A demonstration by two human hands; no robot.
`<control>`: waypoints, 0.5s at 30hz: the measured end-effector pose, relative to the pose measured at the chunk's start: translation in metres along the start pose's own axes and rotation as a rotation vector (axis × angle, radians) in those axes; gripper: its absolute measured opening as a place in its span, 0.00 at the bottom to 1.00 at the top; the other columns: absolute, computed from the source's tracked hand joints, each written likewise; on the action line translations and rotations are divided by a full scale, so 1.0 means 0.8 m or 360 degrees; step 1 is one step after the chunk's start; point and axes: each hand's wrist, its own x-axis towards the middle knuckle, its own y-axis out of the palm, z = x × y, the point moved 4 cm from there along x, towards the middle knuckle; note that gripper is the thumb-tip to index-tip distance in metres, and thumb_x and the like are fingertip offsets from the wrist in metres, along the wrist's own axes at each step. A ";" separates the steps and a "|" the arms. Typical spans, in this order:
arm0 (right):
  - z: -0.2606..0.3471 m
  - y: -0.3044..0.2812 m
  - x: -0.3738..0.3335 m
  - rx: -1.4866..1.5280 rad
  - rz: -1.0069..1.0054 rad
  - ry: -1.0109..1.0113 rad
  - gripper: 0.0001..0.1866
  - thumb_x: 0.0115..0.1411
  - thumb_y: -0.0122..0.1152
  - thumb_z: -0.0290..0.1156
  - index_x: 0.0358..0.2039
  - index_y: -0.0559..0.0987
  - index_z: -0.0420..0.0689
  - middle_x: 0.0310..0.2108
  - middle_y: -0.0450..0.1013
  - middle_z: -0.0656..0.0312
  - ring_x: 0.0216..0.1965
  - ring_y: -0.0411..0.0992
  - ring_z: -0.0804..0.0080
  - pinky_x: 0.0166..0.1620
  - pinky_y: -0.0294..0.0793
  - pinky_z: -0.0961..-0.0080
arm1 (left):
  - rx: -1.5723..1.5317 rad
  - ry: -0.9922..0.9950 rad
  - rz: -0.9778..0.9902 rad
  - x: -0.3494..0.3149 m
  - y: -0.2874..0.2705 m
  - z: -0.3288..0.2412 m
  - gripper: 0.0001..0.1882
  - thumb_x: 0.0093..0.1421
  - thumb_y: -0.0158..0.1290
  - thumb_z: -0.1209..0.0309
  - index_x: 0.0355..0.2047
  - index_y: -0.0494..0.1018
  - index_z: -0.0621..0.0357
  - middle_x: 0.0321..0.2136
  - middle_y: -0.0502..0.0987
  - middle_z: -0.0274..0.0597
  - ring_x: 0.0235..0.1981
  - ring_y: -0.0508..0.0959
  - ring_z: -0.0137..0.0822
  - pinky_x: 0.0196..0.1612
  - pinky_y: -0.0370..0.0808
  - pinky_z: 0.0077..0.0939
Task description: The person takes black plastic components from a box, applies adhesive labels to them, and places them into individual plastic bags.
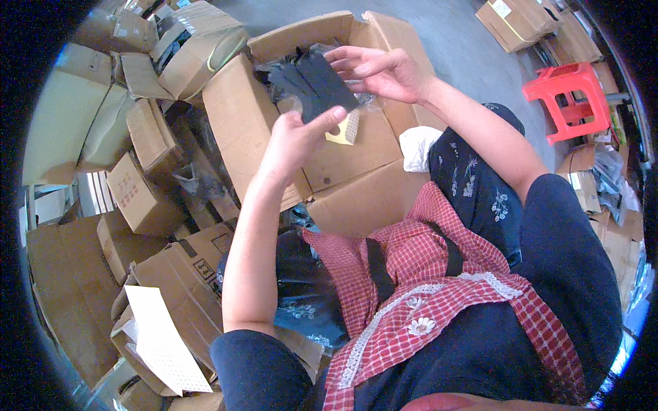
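In front of me, over an open cardboard box (353, 161), my left hand (298, 140) is closed on a flat black item (319, 82), thumb toward me. Its exact kind I cannot make out; it has straight edges and looks like a dark packet or folded piece. My right hand (384, 74) is at the item's right side, fingers stretched and apart, palm showing. Below the item, beside my left thumb, a pale yellow sheet with small dots (348, 130) sticks out. Crumpled clear plastic and more dark material lie in the box behind the item, partly hidden.
Cardboard boxes (147, 198) are piled along the left. A white sheet with rows of small marks (164, 335) rests on a carton at lower left. A white cloth (418, 147) lies by my right knee. A red plastic stool (569, 103) stands at right, near more cartons (517, 24).
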 end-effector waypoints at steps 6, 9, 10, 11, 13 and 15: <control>-0.031 -0.004 0.005 -0.1026 -0.0597 0.0061 0.22 0.56 0.68 0.35 0.48 0.74 0.38 0.38 0.75 0.64 0.39 0.72 0.80 0.45 0.72 0.80 | 0.0371 -0.0081 0.0027 0.003 0.024 0.017 0.23 0.55 0.60 0.46 0.27 0.78 0.56 0.18 0.72 0.30 0.16 0.70 0.23 0.19 0.65 0.19; -0.032 -0.009 0.009 -0.0863 -0.0589 -0.0095 0.21 0.55 0.69 0.35 0.46 0.77 0.38 0.36 0.76 0.64 0.37 0.73 0.80 0.43 0.73 0.80 | -0.0204 -0.0144 0.0164 0.008 0.034 0.032 0.21 0.63 0.53 0.51 0.32 0.76 0.60 0.21 0.76 0.34 0.17 0.73 0.26 0.19 0.68 0.21; -0.032 -0.008 0.009 -0.0823 -0.0608 -0.0137 0.22 0.54 0.70 0.37 0.45 0.77 0.38 0.36 0.76 0.63 0.37 0.73 0.79 0.42 0.73 0.79 | -0.0304 -0.0146 0.0183 0.007 0.033 0.031 0.21 0.64 0.51 0.53 0.34 0.75 0.61 0.22 0.76 0.36 0.18 0.74 0.27 0.19 0.69 0.21; -0.030 -0.007 0.009 -0.0784 -0.0628 -0.0180 0.23 0.53 0.71 0.39 0.44 0.78 0.37 0.35 0.77 0.63 0.37 0.73 0.78 0.40 0.73 0.78 | -0.0404 -0.0147 0.0203 0.004 0.033 0.028 0.20 0.66 0.49 0.54 0.36 0.74 0.62 0.23 0.77 0.37 0.19 0.75 0.28 0.19 0.70 0.21; -0.028 -0.009 0.008 -0.0804 -0.0667 -0.0150 0.23 0.52 0.71 0.39 0.44 0.78 0.37 0.36 0.77 0.62 0.37 0.74 0.77 0.42 0.73 0.78 | -0.0504 -0.0130 0.0200 -0.001 0.033 0.021 0.19 0.67 0.47 0.56 0.38 0.73 0.63 0.25 0.78 0.39 0.20 0.76 0.28 0.20 0.71 0.21; -0.026 -0.011 0.006 -0.0835 -0.0703 -0.0145 0.24 0.52 0.71 0.39 0.44 0.78 0.37 0.37 0.77 0.61 0.37 0.74 0.76 0.43 0.73 0.78 | -0.0504 -0.0094 0.0156 -0.003 0.034 0.015 0.18 0.67 0.47 0.57 0.39 0.72 0.62 0.26 0.78 0.40 0.21 0.76 0.28 0.20 0.71 0.20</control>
